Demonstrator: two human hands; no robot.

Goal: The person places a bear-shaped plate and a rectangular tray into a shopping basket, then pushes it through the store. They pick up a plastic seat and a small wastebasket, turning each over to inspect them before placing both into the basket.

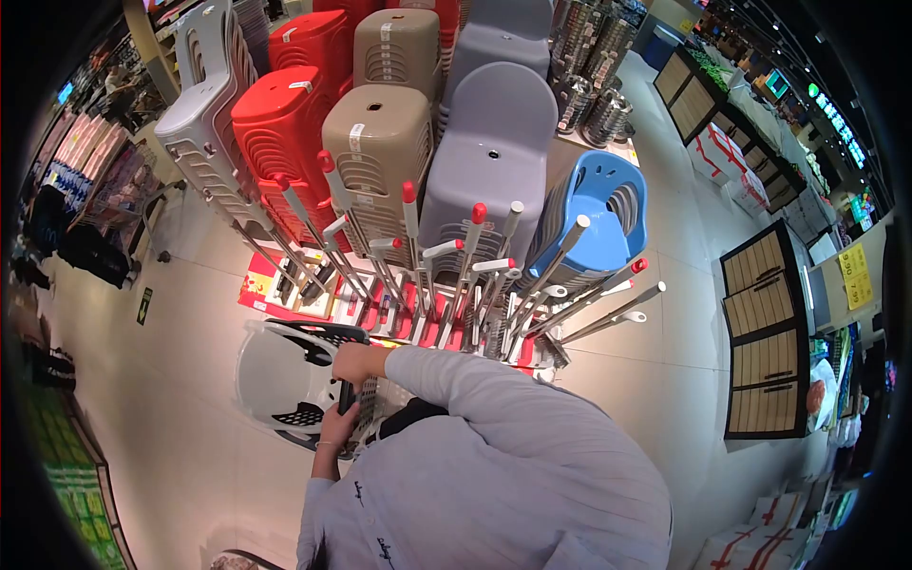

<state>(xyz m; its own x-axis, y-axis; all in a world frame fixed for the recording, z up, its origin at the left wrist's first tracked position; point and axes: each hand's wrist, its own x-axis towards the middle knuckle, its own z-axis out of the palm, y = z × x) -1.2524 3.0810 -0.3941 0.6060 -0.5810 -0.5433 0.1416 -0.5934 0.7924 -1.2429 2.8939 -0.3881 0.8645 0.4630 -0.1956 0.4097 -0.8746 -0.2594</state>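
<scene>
smooth tiles (180,418) underlie a curved white plastic shell (271,380) while right hand (359,363) and left hand (336,427) grip a dark bar (347,395).

Beside a rounded white item (275,370) with black perforated parts, the right hand (357,364) and left hand (337,425) grip a dark handle (348,394) near upright long-handled tools (472,249), with stacked red stools (280,100), brown stools (378,122), grey chairs (489,171) and blue chairs (597,228) beyond.

Ahead of you stand stacks of red stools (277,100), brown stools (377,123) and grey chairs (486,180). To their right you have stacked blue chairs (591,233) and metalware (605,119); farther right, cartons (714,157), a cabinet (763,328) and a yellow sign (855,275).
</scene>
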